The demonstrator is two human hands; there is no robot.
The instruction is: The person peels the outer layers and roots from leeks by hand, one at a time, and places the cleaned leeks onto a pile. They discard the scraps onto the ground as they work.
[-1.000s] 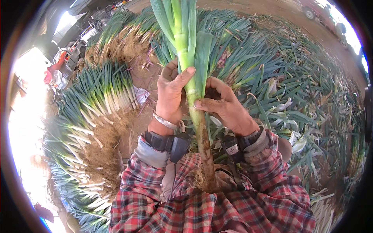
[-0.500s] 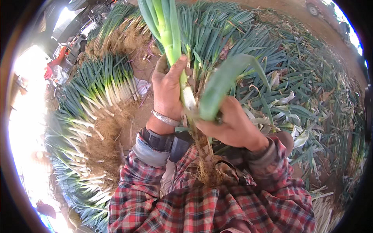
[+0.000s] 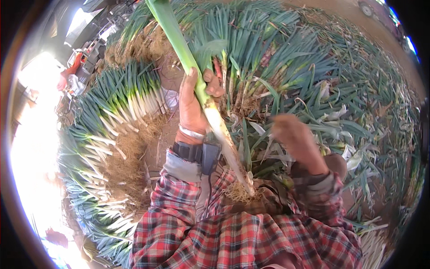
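Note:
My left hand [image 3: 195, 101] grips a long leek [image 3: 210, 112] around its pale stem. The leek runs from its green top at the upper middle down to a hairy root end [image 3: 239, 190] near my lap. My right hand [image 3: 298, 141] is blurred and held to the right of the stem, apart from it; its fingers look curled and I see nothing in it. Both forearms wear red plaid sleeves, and a dark wrist strap sits on the left one.
A neat row of trimmed leeks [image 3: 121, 105] with white stems lies at the left, curving down the left side. A loose heap of green leeks and stripped leaves [image 3: 313, 76] fills the middle and right. Bare brown ground [image 3: 170, 130] shows between them.
My right hand has let go of the leek stem and moved right and down. A stripped green outer leaf is gone from it. The left hand keeps hold and the leek now tilts left.

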